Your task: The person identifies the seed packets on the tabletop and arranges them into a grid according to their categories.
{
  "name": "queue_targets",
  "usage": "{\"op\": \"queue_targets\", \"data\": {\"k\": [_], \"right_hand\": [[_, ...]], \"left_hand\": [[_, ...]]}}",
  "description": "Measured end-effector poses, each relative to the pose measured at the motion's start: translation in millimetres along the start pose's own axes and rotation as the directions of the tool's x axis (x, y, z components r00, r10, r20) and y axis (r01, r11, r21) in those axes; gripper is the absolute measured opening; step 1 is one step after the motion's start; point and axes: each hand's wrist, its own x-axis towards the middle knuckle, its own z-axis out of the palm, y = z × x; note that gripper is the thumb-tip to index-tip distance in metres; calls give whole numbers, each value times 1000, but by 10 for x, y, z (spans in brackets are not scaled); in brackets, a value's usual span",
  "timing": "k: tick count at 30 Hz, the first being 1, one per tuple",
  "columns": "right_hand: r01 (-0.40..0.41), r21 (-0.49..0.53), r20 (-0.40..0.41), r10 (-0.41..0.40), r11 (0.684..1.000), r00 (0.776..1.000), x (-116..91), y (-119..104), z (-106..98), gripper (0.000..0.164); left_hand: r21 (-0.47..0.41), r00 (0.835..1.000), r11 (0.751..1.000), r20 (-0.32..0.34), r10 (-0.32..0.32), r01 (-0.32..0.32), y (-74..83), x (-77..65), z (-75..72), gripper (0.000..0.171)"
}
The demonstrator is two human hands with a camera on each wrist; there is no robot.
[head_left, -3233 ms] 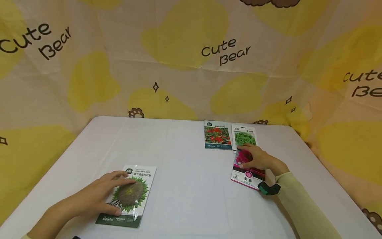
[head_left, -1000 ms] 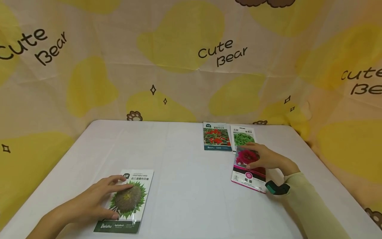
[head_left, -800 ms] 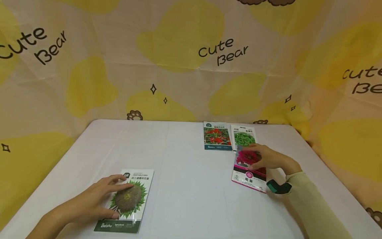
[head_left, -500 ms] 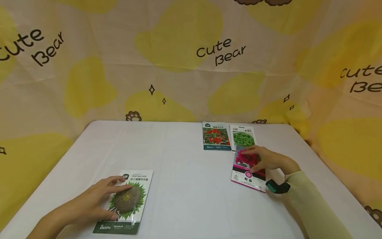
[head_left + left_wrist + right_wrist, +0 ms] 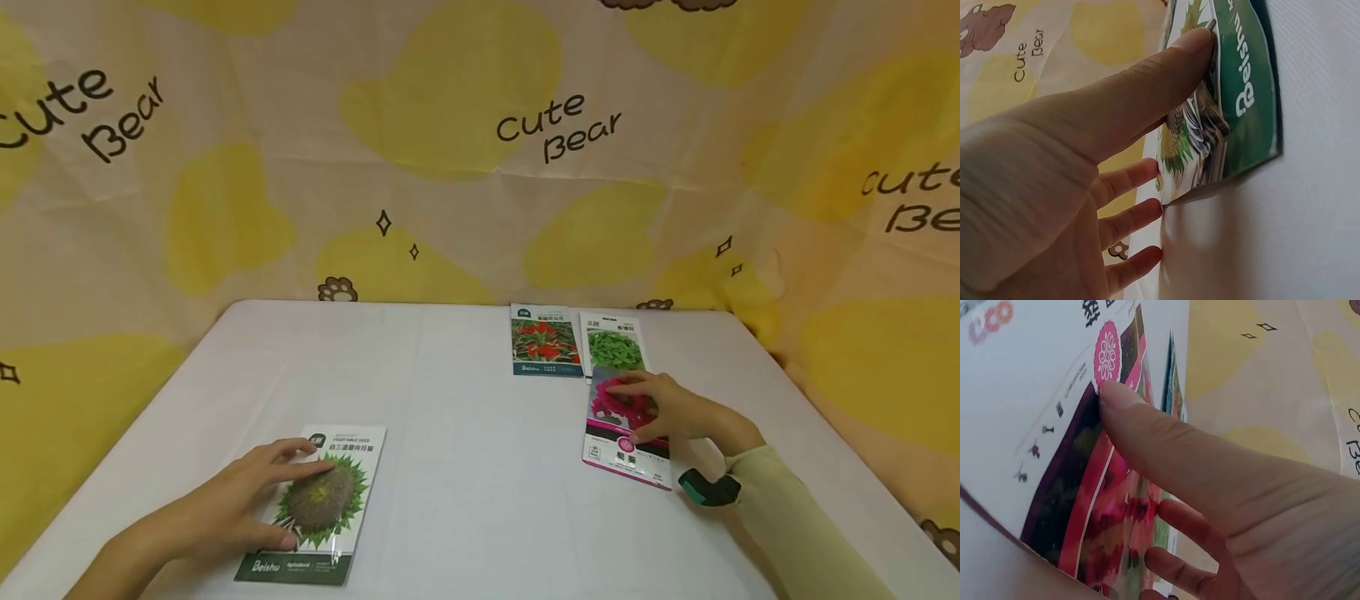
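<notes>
In the head view, my left hand [image 5: 213,504] rests on a white seed packet [image 5: 358,492] with a sunflower head and a dark green bottom band. Its thumb and index fingertip touch the front; the left wrist view shows the thumb [image 5: 1147,81] beside printed striped seeds, the other fingers at the packet's edge. At the right, my right hand [image 5: 693,412] lies over a pink-flowered seed packet [image 5: 618,454], fingers spread. In the right wrist view its thumb [image 5: 1141,419] touches the front by a round pink emblem, the other fingertips on the flower picture.
Behind the pink packet, its bottom edge overlapped, lies a seed packet with green leaves [image 5: 613,346]. Left of it is a packet with red flowers [image 5: 546,342]. The white table [image 5: 450,467] ends at a yellow patterned cloth backdrop [image 5: 450,150].
My right hand has slid slightly right and toward me over the pink packet, uncovering more of its flower picture. My left hand stays on the sunflower packet.
</notes>
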Motion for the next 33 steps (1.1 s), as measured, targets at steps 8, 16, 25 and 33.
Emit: {"op": "queue_targets", "data": {"k": [8,16,25,33], "right_hand": [[58,2,1,-58,998,998,-8,-103,34,72],[36,19,18,-36,999,999,-7,-154,65,73],[39,22,23,-40,999,999,-13,-162,103,72],[12,25,20,-13,1000,1000,-13,-232,116,71]], "left_hand": [[16,999,1000,-32,12,-12,15,-4,-1,82],[9,1000,1000,-21,-3,3,53,-6,-22,82],[-3,1000,1000,24,-16,16,87,19,-41,82],[-15,998,998,43,-55,56,129,13,-67,82]]}}
